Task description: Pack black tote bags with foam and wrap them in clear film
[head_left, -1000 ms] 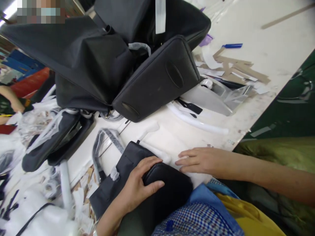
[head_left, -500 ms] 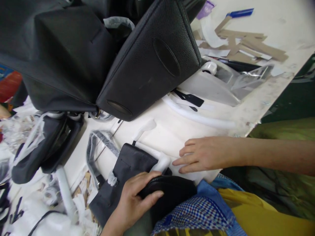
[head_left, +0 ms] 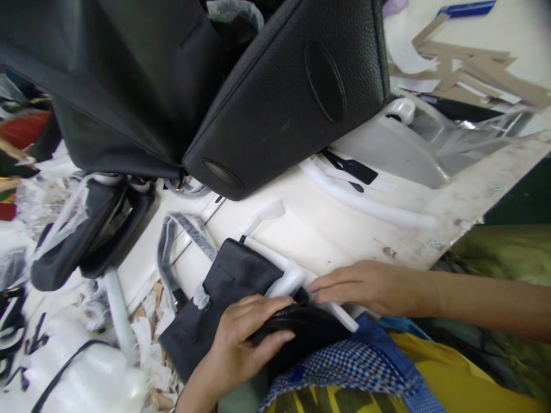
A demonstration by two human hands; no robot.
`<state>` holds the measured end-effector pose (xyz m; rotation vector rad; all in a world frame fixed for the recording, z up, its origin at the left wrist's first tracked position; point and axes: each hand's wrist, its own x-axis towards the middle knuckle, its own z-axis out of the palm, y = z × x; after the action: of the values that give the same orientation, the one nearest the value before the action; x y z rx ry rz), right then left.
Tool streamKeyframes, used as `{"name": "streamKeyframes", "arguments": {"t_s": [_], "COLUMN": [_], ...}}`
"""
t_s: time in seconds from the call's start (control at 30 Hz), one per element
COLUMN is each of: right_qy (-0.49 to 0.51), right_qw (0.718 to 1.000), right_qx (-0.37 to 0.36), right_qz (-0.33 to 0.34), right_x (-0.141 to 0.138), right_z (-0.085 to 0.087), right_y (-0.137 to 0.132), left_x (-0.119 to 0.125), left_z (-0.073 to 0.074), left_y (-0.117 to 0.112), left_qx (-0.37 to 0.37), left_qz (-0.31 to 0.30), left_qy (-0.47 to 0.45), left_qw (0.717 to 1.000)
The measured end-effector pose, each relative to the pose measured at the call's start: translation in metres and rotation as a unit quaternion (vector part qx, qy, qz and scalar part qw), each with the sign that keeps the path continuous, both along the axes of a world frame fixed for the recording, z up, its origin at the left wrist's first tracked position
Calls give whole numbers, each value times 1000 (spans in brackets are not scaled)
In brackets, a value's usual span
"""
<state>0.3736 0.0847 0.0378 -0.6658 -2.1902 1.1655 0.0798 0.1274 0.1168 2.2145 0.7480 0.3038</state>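
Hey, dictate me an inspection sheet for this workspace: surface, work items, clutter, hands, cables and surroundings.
Surface: white table, dark marks near its edge.
Work items: small black bag; a plastic-wrapped strap loops beside it, and a white-wrapped piece lies against it.
Clutter: larger black bag with oval patches, brown strips, blue object, white tube, white bundle.
Hands: left hand grips the small black bag's edge; right hand is beside the white-wrapped piece, its grip unclear.
Cables: none identified; a black cord-like strip crosses the white bundle.
Surroundings: another person's arm at the left; olive material beyond the table.
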Motion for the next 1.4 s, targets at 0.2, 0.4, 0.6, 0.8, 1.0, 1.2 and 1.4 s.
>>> {"name": "streamKeyframes", "arguments": {"t_s": [0.2,0.4,0.6,0.8,1.0,1.2,1.4], "right_qy": [-12,-5,-33,-96,-98,-97,-50], "right_qw": [1000,999,981,963,986,989,973], "right_qx": [-11,-2,-55,-28,-6,-96,-212], "right_qz": [-22,-32,-185,-249,-137,-57,-78], "right_x": [5,1,-22,-38,-30,-29,-41], "right_z": [-3,-4,-3,2,13,23,20], "right_y": [-8,-1,-6,-14,-7,6,-1], "left_x": [1,1,1,2,-1,7,12], "left_z": [0,0,4,5,1,0,-2], "left_y": [1,1,-3,-8,-11,-12,-9], "left_qx": [-29,-32,-22,6,56,69,52], "left_qz": [2,6,10,33,65,80,100], "left_qy": [-6,-17,-19,-9,8,14,12], "left_qw": [1000,999,1000,999,996,994,994]}}
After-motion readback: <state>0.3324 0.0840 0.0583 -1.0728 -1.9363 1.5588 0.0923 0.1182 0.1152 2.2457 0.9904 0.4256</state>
